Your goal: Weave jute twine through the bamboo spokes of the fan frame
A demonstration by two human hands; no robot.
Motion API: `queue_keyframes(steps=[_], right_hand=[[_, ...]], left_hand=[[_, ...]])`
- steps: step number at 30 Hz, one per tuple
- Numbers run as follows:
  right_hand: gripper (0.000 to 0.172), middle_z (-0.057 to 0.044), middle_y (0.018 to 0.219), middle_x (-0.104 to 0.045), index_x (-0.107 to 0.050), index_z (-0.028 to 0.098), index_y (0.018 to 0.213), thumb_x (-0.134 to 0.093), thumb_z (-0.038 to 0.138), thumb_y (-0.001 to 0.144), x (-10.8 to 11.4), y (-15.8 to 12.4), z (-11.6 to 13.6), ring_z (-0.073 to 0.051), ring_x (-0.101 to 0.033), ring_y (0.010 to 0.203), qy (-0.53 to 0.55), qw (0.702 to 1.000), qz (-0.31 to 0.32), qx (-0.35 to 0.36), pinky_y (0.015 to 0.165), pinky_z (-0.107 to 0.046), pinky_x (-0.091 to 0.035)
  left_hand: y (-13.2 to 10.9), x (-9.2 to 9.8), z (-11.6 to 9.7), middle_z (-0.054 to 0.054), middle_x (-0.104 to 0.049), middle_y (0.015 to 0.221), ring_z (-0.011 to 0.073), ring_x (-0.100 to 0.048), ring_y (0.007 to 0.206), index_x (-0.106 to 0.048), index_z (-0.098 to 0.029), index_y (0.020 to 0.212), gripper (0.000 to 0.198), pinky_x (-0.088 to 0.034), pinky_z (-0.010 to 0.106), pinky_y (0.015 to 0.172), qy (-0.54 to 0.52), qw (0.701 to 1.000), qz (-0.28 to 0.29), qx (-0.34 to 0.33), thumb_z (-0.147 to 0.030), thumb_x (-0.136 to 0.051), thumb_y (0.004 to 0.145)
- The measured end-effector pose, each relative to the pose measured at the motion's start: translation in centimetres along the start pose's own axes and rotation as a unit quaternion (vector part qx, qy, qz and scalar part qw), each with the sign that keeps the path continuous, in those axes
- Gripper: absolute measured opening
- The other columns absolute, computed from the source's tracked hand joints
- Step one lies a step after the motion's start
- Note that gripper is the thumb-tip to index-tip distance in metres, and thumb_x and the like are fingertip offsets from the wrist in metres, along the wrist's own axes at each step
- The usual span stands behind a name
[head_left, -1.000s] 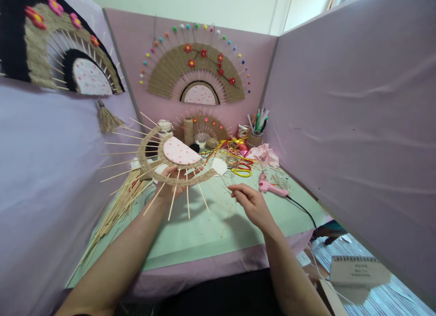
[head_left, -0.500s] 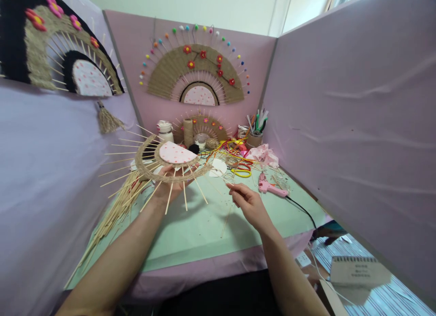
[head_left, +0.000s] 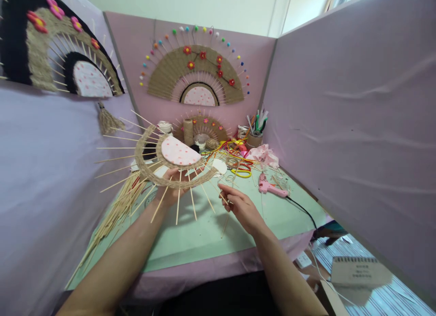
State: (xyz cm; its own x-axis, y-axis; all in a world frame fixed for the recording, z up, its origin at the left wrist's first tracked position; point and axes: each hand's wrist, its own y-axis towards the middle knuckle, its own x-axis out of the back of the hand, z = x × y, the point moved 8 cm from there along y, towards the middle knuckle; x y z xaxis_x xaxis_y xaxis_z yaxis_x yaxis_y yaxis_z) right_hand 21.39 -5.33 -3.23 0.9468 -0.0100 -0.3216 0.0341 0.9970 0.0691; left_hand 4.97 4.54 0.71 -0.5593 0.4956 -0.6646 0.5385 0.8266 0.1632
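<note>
My left hand [head_left: 173, 184] holds a half-round fan from below, its fingers partly hidden behind it. The fan has a white half-disc with pink dots [head_left: 180, 151], bamboo sticks fanning outward, and a woven band of brown twine [head_left: 145, 164] across the sticks. The fan is tilted, its stick ends pointing left and toward me. My right hand [head_left: 240, 207] is closed in a pinch near the band's right end, beside the tip of one stick [head_left: 222, 198]. A thin strand of twine seems to run to its fingers, faint in this view.
A bundle of loose sticks [head_left: 116, 211] lies at the left of the green tabletop. Scissors [head_left: 241, 173], a pink glue gun [head_left: 272, 188] with a black cord, coloured cords and pink cloth [head_left: 264, 155] are on the right. Finished fans [head_left: 163, 75] hang on the partitions.
The fan has tipped and turned slightly, its near sticks shifting right and toward me. My right hand has moved left and a little nearer, to the stick at the band's right end.
</note>
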Motion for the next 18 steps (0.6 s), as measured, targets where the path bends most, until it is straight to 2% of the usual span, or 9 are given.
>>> queue_keyframes(steps=[6, 10, 12, 14, 18], right_hand=[[0.041, -0.006, 0.092, -0.061, -0.067, 0.022, 0.113, -0.067, 0.036, 0.075, 0.0, -0.1, -0.1, -0.013, -0.052, 0.074, 0.044, 0.999, -0.002, -0.026, 0.061, -0.026, -0.037], [0.046, -0.003, 0.089, -0.062, -0.067, 0.024, 0.111, -0.077, 0.031, 0.066, 0.7, 0.1, 0.0, -0.011, -0.053, 0.072, 0.06, 0.997, -0.044, -0.035, 0.062, -0.024, -0.039], [0.045, -0.001, 0.084, -0.061, -0.068, 0.023, 0.107, -0.078, 0.031, 0.064, 1.5, 0.4, -0.1, -0.009, -0.051, 0.068, 0.084, 0.993, -0.069, -0.036, 0.06, -0.023, -0.039], [0.043, 0.0, 0.079, -0.059, -0.07, 0.022, 0.103, -0.079, 0.031, 0.062, 2.4, 1.0, -0.2, -0.008, -0.049, 0.062, 0.103, 0.991, -0.08, -0.033, 0.054, -0.021, -0.037], [0.037, 0.0, 0.073, -0.058, -0.072, 0.019, 0.095, -0.079, 0.026, 0.059, 4.1, 2.3, -0.4, -0.006, -0.045, 0.057, 0.11, 0.991, -0.067, -0.034, 0.046, -0.019, -0.031]], left_hand=[[-0.3, -0.7, 0.4, 0.008, -0.054, 0.134, 0.0343, -0.047, 0.125, -0.057, -0.022, 0.123, 0.04, -0.045, 0.049, 0.095, 0.057, 0.998, 0.015, -0.001, -0.034, -0.054, 0.085], [-0.5, -1.5, 1.2, 0.004, -0.04, 0.146, 0.0318, -0.048, 0.124, -0.043, -0.037, 0.131, 0.047, -0.045, 0.052, 0.093, 0.107, 0.993, 0.037, -0.028, -0.044, -0.054, 0.087], [-0.7, -1.7, 1.7, 0.002, -0.032, 0.15, 0.0293, -0.052, 0.121, -0.04, -0.043, 0.13, 0.048, -0.048, 0.05, 0.091, 0.138, 0.988, 0.046, -0.041, -0.048, -0.055, 0.085], [-0.9, -1.8, 2.2, 0.002, -0.03, 0.149, 0.0273, -0.056, 0.116, -0.037, -0.044, 0.13, 0.047, -0.051, 0.045, 0.087, 0.192, 0.979, 0.047, -0.054, -0.05, -0.053, 0.085], [-1.5, -2.5, 2.2, 0.007, -0.04, 0.137, 0.0246, -0.065, 0.101, -0.039, -0.037, 0.123, 0.039, -0.054, 0.032, 0.07, 0.319, 0.944, 0.035, -0.079, -0.048, -0.05, 0.087]])
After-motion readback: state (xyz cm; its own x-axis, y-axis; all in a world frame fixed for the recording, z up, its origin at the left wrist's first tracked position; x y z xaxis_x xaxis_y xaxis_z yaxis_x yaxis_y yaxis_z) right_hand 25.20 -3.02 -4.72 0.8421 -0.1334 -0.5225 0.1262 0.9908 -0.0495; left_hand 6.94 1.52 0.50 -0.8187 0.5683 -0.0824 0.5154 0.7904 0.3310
